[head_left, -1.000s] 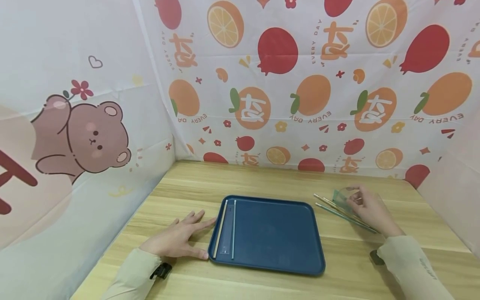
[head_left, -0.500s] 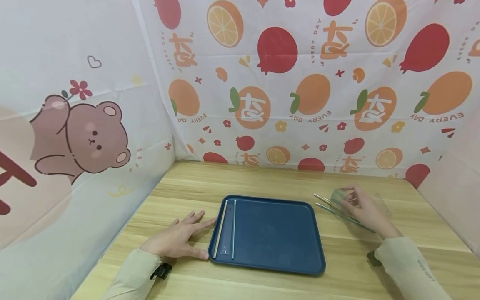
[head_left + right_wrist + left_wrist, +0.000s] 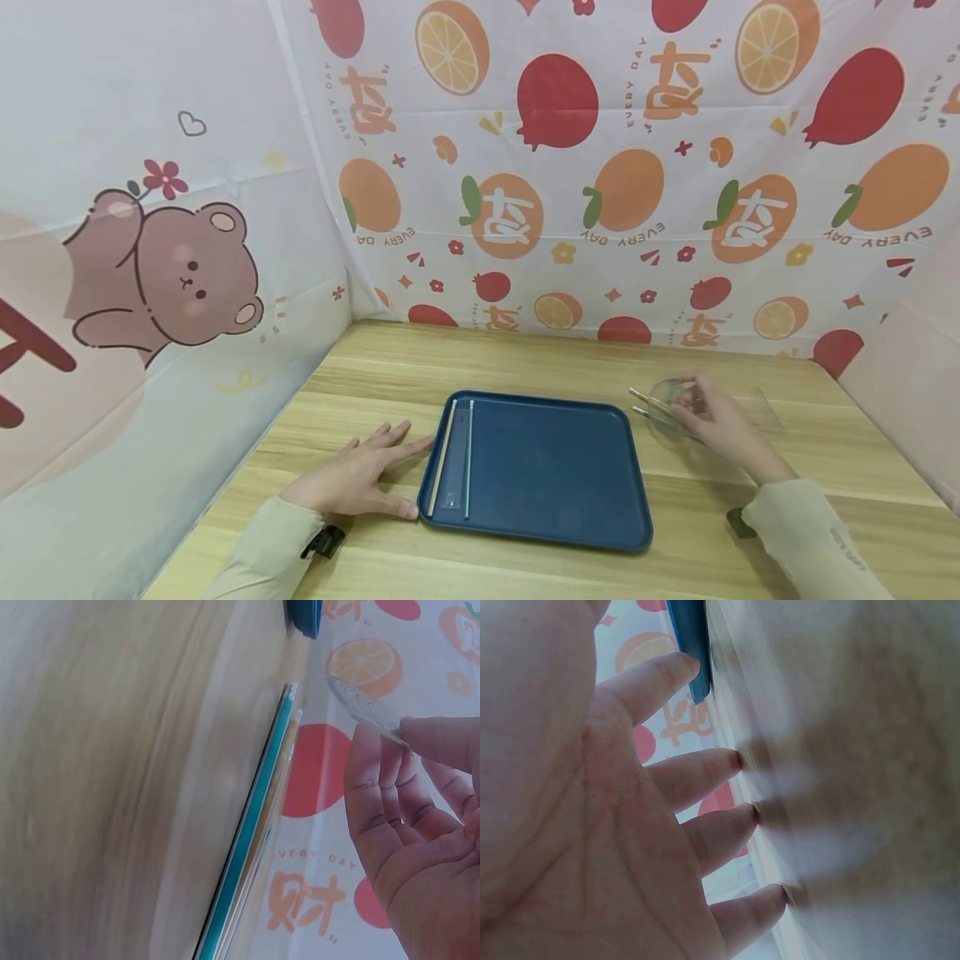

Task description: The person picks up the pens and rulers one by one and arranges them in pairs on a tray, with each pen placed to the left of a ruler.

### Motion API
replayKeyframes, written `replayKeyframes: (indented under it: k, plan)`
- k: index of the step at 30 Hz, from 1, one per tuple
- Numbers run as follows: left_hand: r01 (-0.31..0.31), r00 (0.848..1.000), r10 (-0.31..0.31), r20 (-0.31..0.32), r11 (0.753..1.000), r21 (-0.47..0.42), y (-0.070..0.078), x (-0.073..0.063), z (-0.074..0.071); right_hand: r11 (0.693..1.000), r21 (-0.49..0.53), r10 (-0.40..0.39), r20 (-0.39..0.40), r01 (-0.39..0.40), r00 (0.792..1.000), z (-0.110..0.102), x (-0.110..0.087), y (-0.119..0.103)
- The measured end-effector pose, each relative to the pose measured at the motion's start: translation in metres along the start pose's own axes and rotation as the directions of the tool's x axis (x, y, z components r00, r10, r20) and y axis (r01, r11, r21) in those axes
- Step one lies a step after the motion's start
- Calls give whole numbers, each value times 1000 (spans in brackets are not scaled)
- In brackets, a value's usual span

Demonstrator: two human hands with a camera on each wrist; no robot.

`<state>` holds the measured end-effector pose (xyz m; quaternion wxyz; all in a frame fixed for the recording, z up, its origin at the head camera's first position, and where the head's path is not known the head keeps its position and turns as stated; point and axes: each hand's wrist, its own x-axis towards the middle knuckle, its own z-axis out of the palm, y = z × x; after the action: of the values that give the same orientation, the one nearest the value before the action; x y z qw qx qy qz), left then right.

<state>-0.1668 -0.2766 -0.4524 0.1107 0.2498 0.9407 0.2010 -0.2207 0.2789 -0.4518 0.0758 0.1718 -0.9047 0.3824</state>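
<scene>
My right hand pinches a clear protractor between thumb and fingers, above the table. In the right wrist view the protractor is seen nearly edge-on, with curved markings. Below it lie a teal pencil and gold pencils, partly hidden in the head view. Fingers spread, my left hand rests on the table at the left side of a dark blue tray; its thumb and index finger reach the rim. Inside the tray lie a gold pencil, a clear ruler and a teal pencil.
A clear flat piece with a slanted edge lies on the table beyond my right hand. The wooden table ends at a fruit-print cloth behind. Another cloth with a bear print hangs at the left.
My right hand has shifted slightly left toward the tray, carrying the protractor over the pencils. The clear flat piece behind the hand has come into view. My left hand has stayed put.
</scene>
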Motion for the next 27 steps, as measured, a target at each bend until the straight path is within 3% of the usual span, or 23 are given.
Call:
replayKeyframes:
  k: [13,27]
  plan:
    - [3,1000,-3,-1,1000,-7,2,-2,-1,990,-124,-61,-3,61,998,5,2,-16]
    - [4,1000,-4,2,1000,-3,2,-2,-1,996,47,-76,42,74,996,18,8,-33]
